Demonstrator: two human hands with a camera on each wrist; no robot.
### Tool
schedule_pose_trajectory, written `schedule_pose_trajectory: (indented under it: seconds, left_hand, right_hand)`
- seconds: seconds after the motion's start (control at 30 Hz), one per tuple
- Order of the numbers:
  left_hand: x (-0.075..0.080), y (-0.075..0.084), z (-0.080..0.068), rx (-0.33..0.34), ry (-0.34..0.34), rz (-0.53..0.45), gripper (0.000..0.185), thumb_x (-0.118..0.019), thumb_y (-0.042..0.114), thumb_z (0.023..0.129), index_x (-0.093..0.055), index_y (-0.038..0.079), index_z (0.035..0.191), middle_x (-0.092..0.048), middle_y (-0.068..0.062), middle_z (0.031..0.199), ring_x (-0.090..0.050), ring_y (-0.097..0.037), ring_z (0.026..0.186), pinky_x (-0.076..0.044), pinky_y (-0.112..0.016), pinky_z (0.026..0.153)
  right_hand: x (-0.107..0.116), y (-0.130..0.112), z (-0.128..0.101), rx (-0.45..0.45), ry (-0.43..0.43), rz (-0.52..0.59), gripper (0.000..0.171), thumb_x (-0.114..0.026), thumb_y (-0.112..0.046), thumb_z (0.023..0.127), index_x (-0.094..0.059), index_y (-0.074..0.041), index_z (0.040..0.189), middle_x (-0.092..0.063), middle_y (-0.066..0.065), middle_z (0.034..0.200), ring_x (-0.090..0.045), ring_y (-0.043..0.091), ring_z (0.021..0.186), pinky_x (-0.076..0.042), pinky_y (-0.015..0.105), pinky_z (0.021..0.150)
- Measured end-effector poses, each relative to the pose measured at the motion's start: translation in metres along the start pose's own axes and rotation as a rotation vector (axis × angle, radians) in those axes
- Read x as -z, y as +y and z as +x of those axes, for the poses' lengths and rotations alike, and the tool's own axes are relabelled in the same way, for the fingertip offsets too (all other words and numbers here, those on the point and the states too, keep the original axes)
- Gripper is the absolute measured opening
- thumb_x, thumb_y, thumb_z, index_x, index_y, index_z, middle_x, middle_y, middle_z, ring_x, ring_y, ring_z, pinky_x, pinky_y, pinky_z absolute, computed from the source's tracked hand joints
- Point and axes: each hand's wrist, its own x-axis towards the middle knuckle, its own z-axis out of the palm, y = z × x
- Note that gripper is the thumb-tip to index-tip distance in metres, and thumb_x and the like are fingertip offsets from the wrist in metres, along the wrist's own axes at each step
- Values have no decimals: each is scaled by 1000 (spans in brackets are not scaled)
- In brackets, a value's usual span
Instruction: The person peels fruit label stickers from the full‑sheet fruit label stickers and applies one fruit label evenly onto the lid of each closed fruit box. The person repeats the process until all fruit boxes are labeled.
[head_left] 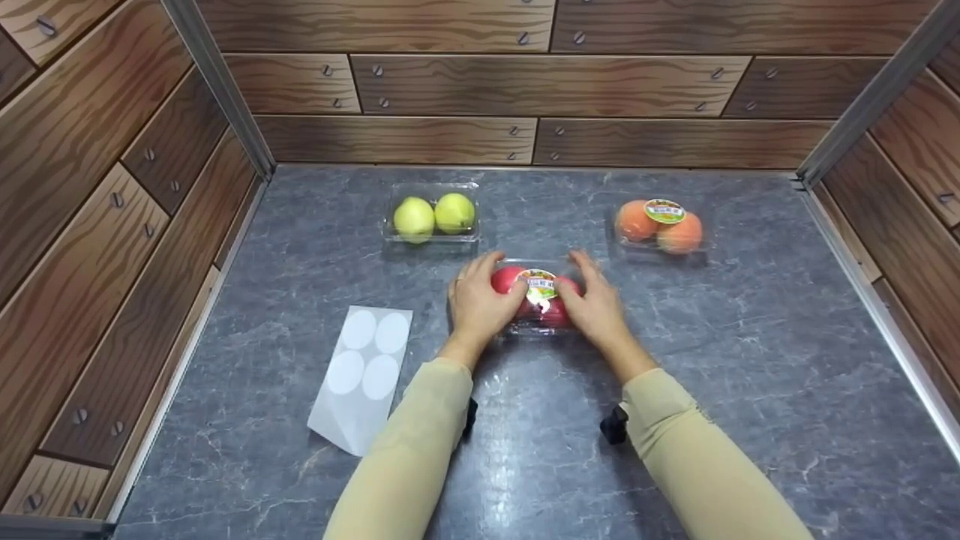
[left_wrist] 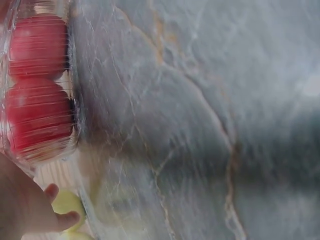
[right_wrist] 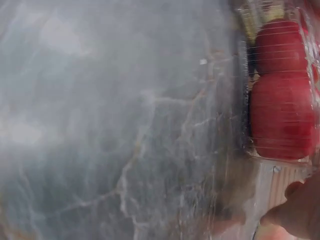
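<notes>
- We're seeing the clear box (head_left: 540, 328) sitting on the table (head_left: 750, 412) between both hands, red fruit (head_left: 508, 279) inside.
- Left hand (head_left: 480, 300) is holding the box's left end: thumb resting on the label (head_left: 540, 283), fingers reaching down beside the end wall.
- Right hand (head_left: 598, 304) is mirroring that at the right end. We aren't able to tell whether every outer finger is touching.
- We're judging weight as moderate: the fruit is carrying nearly all of it, the shell very little.
- Shell is looking thin, springy and slick; we're expecting its top to dent under thumb pressure. The ribbed sides showing in both wrist views are probably adding some stiffness.
- Fruit is looking firm but bruisable, and likely rolling if the box is tilting.
- For a hold, we're favouring both end walls, low down near the rim, palms facing each other, thumbs only lightly on top.
- We're noting yellow-green fruit (head_left: 414, 220) beyond the left hand, orange fruit (head_left: 680, 234) beyond and right of the right hand.
- A sheet (head_left: 352, 424) is lying left of the left hand, nearer the body.
</notes>
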Motion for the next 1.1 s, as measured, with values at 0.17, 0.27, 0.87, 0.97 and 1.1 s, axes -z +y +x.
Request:
schedule_pose_trajectory:
  seconds: [0.17,0.27,0.87,0.97,1.1]
  left_hand:
    - [0,-1,-1,-7,9,0,60,-71,49,91,-68,14,140,-66,-5,145,-56,-29,137,-38,-54,115]
    - [0,-1,-1,-10,6,15,61,-71,51,92,-68,16,141,-65,-5,146,-56,-29,138,-38,-53,116]
    - [35,-6,-10,-195,-213,316,110,-60,87,83,-40,15,164,-41,-18,165,-32,-40,156,-22,-68,123]
    - [44,-6,-13,-289,-234,494,113,-50,93,83,-40,15,164,-43,-17,164,-32,-40,155,-18,-67,125]
    - [52,-6,-18,-377,-272,643,112,-38,95,86,-41,15,163,-44,-16,163,-32,-40,156,-13,-67,125]
  right_hand:
    - [0,-3,-2,-12,7,-10,63,-61,-34,105,-46,-6,159,-37,18,168,-32,35,157,-20,54,128]
    - [0,-3,-2,-15,5,-9,63,-60,-36,105,-46,-6,160,-36,19,169,-31,36,157,-19,56,128]
    - [25,4,-18,192,-78,-346,95,-65,-65,97,-35,-7,166,-31,19,170,-24,47,157,-5,78,120]
    - [31,4,-24,238,-102,-463,99,-63,-72,95,-35,-9,166,-32,19,170,-22,46,158,0,73,122]
    - [35,3,-32,294,-125,-584,100,-59,-77,94,-34,-12,167,-32,17,170,-21,43,159,4,69,124]
